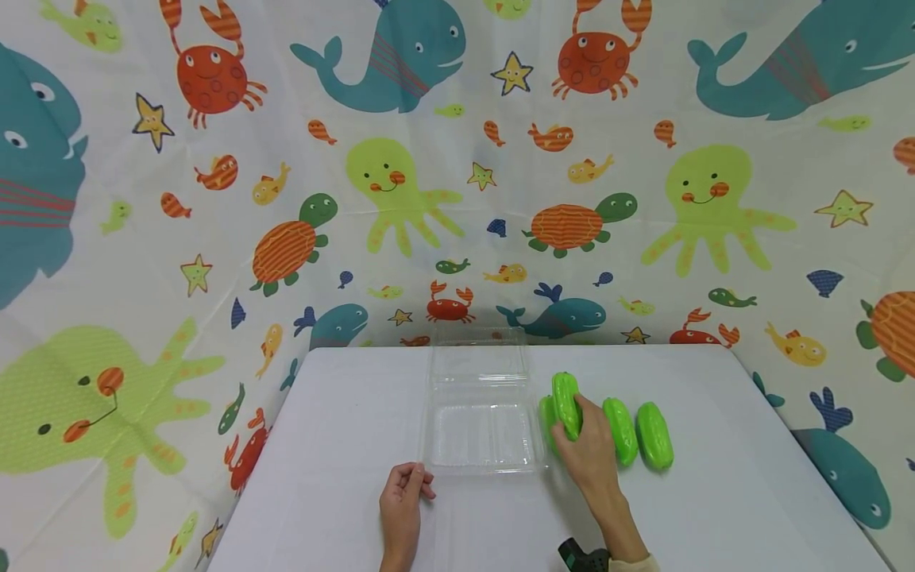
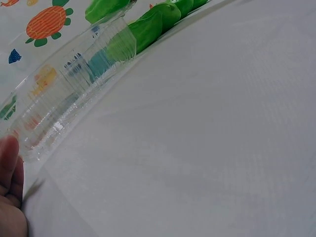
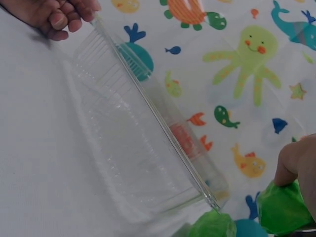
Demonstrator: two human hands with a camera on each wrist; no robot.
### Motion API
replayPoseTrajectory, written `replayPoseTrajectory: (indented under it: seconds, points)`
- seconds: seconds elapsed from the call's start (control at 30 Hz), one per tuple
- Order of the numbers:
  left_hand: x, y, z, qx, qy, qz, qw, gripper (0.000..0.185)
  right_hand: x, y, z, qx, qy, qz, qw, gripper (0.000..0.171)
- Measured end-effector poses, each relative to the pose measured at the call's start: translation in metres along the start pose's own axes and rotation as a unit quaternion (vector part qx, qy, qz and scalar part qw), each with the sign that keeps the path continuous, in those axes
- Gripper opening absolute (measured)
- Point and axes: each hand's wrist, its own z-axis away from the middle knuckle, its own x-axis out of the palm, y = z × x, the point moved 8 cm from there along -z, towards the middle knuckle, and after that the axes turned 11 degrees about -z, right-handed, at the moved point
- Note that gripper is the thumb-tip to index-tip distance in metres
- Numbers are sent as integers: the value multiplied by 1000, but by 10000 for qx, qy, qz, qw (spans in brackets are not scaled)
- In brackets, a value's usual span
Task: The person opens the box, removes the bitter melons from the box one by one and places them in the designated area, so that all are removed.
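Observation:
A clear plastic clamshell container [image 1: 457, 437] lies with its lid [image 1: 479, 361] folded back on the white table. At its front left corner, my left hand [image 1: 403, 508] pinches the rim between thumb and fingers. My right hand [image 1: 589, 445] grips a glossy bright green cucumber-like vegetable [image 1: 566, 401], just right of the container. Partly hidden behind it is another green vegetable [image 1: 546, 421]. Two more, a nearer one [image 1: 620, 431] and an outer one [image 1: 654, 435], lie to the right of that hand. In the right wrist view the held vegetable [image 3: 284, 210] appears beside the container's end.
The white table [image 1: 343, 429] ends at a back edge against a hanging cloth [image 1: 429, 183] printed with sea animals. A dark device [image 1: 582, 556] is strapped at the right wrist.

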Motion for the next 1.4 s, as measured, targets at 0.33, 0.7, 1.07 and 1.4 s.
replayPoseTrajectory:
  seconds: [0.33, 0.7, 1.07, 1.4]
  points:
    - [0, -1, 0, 38, 51, 50, 10000, 25, 0, 3, -3, 385, -247, -47, 9989, 53]
    - [-1, 1, 0, 47, -1, -101, 9999, 24, -18, 8, -10, 273, 20, -49, 9996, 53]
    - [-2, -1, -2, 61, 0, 44, 10000, 25, -38, 15, -16, 278, 258, -53, 9993, 54]
    - [-2, -1, -3, 10, -28, 6, 10000, 26, -61, 20, -20, 383, 544, 204, 9976, 52]
